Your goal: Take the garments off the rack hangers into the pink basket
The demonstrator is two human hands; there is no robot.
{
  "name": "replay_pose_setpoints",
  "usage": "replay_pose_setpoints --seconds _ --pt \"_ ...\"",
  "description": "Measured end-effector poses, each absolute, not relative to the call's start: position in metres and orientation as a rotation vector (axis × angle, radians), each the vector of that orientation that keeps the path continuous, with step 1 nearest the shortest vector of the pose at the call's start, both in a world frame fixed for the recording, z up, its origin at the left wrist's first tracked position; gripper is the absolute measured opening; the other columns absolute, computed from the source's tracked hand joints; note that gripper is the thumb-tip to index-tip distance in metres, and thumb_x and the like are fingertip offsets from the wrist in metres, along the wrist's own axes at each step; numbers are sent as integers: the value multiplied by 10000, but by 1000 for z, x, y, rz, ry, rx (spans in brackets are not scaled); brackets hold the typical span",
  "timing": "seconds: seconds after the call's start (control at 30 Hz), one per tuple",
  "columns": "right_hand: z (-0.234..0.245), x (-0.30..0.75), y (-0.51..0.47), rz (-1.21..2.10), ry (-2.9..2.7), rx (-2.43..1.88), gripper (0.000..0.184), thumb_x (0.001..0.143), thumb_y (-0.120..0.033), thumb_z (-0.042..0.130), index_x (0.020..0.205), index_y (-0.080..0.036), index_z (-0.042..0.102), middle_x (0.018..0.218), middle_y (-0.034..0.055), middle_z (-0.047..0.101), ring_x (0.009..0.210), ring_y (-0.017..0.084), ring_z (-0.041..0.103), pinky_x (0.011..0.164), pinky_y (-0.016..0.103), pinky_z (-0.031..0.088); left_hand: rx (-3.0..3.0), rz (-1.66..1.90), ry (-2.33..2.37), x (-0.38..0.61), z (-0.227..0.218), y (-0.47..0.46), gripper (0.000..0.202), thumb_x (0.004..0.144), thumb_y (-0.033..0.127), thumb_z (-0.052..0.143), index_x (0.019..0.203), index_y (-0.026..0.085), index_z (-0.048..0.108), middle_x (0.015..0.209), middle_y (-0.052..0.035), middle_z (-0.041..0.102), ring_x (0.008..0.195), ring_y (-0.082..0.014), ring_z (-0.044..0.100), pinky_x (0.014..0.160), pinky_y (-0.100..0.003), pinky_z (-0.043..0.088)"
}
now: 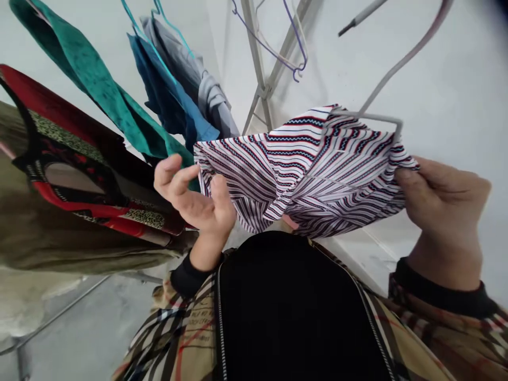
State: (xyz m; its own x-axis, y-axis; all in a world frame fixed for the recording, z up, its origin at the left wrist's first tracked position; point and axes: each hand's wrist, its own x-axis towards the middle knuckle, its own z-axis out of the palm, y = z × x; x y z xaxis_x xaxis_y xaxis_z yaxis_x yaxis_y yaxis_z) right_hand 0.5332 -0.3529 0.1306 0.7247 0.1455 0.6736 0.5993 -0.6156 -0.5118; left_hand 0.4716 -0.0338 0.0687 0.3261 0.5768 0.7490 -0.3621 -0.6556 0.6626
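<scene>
A white garment with dark and red zigzag stripes [301, 174] hangs on a grey wire hanger [369, 116], whose long hook rises toward the top right. My right hand [444, 201] pinches the garment's right edge between thumb and fingers, just below the hanger's shoulder. My left hand [194, 196] holds the fabric's lower left edge in curled fingers. The garment's folds bunch toward the middle, and its lower part is hidden behind my body.
Teal cloth [95, 90], a blue garment [166, 95] and a grey garment [190, 74] hang on wire hangers at upper left. A red-and-black patterned garment [79, 164] and olive cloth [51, 243] lie at left. A metal rack frame [257, 69] stands against a white wall [448, 100].
</scene>
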Motion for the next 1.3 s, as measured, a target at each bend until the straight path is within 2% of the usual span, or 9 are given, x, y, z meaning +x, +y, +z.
replay_pose_setpoints --seconds 0.13,0.23,0.47,0.6,0.77,0.87,1.03,1.17,1.3 --pt "132 532 -338 -710 -637 -2176 286 824 -232 684 1080 -347 742 886 2 780 720 175 721 615 287 537 1834 1149 3 477 84 -59 474 823 552 637 1186 301 464 1139 -56 537 1133 -264 563 957 -468 493" --pt "132 531 -328 -662 -677 -2224 279 836 -223 670 1085 -323 745 895 5 781 729 165 724 622 267 539 1908 923 42 494 89 -74 623 783 556 689 1276 267 441 1235 -93 529 1206 -300 529 969 -464 493" --pt "129 527 -320 -673 -658 -2289 258 855 -247 645 1089 -282 748 889 11 779 728 158 717 638 259 530 1869 1052 46 526 79 -62 358 965 417 468 1282 254 501 1229 -95 556 1268 -282 494 1064 -481 413" --pt "128 526 -316 -689 -644 -2303 243 864 -263 631 1073 -255 754 786 4 764 629 130 671 579 238 485 1838 1062 85 526 76 -59 337 1002 411 360 1269 265 506 1243 -75 560 1310 -264 466 1093 -497 386" --pt "130 527 -316 -674 -706 -2323 225 869 -261 630 1049 -236 761 829 31 777 659 139 699 595 230 502 1786 1001 129 528 76 -58 346 1004 431 352 1256 263 519 1268 -65 559 1338 -254 453 1079 -476 411" --pt "129 529 -320 -686 -757 -2368 214 866 -267 637 1038 -246 763 838 35 780 658 146 708 590 230 509 1775 867 91 525 81 -44 327 957 458 471 1164 238 597 1186 -55 617 1254 -240 540 1007 -406 480" --pt "116 536 -327 -639 -859 -2434 202 872 -275 631 1010 -224 770 839 52 779 677 149 711 601 226 494 1788 260 -37 515 97 -7 304 754 428 753 898 165 702 837 -38 710 911 -224 687 791 -344 574" --pt "102 544 -329 -446 -953 -2479 229 885 -311 603 999 -211 775 881 71 779 707 153 711 619 228 483 1680 -15 -6 513 104 2 271 865 408 625 830 151 703 695 -25 682 759 -221 707 643 -363 592" --pt "99 550 -330 -374 -946 -2396 221 875 -332 598 938 -221 779 817 48 776 656 140 691 595 227 480 1511 -65 27 508 105 -4 208 896 341 581 967 174 684 747 -35 689 726 -210 705 626 -371 602"
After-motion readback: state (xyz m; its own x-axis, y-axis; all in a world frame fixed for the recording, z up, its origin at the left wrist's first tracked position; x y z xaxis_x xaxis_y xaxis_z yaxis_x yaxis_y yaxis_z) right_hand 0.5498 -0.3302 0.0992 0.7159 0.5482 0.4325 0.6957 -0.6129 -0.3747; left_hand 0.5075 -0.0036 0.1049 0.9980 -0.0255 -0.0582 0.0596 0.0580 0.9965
